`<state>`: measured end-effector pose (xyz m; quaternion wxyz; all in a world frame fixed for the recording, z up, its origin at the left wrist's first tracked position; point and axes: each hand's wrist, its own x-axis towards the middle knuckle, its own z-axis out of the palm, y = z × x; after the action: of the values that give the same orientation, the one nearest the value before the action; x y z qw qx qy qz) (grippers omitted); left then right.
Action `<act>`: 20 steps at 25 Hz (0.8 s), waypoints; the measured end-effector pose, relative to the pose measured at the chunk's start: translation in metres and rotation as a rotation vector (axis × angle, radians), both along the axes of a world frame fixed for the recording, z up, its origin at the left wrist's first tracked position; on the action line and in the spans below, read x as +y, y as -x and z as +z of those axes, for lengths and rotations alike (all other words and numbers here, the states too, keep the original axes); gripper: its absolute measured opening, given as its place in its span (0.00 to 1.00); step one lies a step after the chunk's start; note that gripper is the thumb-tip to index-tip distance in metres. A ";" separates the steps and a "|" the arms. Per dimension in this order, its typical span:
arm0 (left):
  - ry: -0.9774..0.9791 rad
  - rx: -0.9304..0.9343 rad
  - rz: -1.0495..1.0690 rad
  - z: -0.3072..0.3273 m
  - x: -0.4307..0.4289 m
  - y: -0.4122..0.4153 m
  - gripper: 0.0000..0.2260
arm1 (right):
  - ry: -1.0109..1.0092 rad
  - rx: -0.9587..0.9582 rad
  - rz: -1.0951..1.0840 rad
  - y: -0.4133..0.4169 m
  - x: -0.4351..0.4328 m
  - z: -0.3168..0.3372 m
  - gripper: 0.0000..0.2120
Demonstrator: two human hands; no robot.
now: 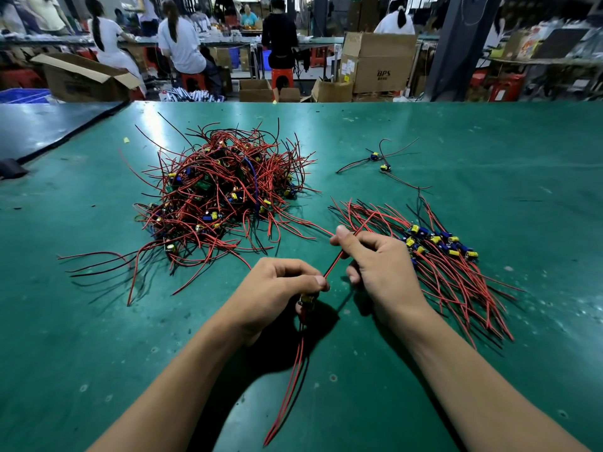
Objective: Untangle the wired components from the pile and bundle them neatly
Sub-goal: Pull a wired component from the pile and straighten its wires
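In the head view, the tangled pile of red and black wires with small yellow and blue parts lies on the green table. Both hands work nearer the camera than the pile and a little to its right.

The left hand has its fingers curled round one wired component. Its yellow part shows just under the fingertips, and its trailing leads hang down toward the camera. The right hand pinches a red lead of that component between thumb and fingers, and the lead runs taut between the two hands.

To the right of the pile, just beyond the right hand, lies the sorted row, its parts lined up and its wires fanned out. Two loose components lie right of the pile on its far side, well apart from the hands.

I cannot tell whether the far end of the red lead is clear of the strands that straggle out from the pile's near edge.

- **Snagged end:** if it is caught there, a hard pull could drag more of the pile along or strain the joint at the part.
- **Untidy row:** if the component is laid down carelessly, its trailing leads could cross the fanned wires and tangle the row again.
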<state>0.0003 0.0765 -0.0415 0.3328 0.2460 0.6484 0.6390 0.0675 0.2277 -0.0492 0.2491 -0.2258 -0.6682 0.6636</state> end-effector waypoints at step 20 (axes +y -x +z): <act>-0.376 -0.344 0.343 0.008 -0.006 0.015 0.11 | -0.452 -0.215 0.269 -0.004 0.002 -0.005 0.09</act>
<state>-0.0150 0.0702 -0.0337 0.2737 0.0785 0.4852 0.8268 0.0715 0.2292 -0.0538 0.1303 -0.1432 -0.8457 0.4973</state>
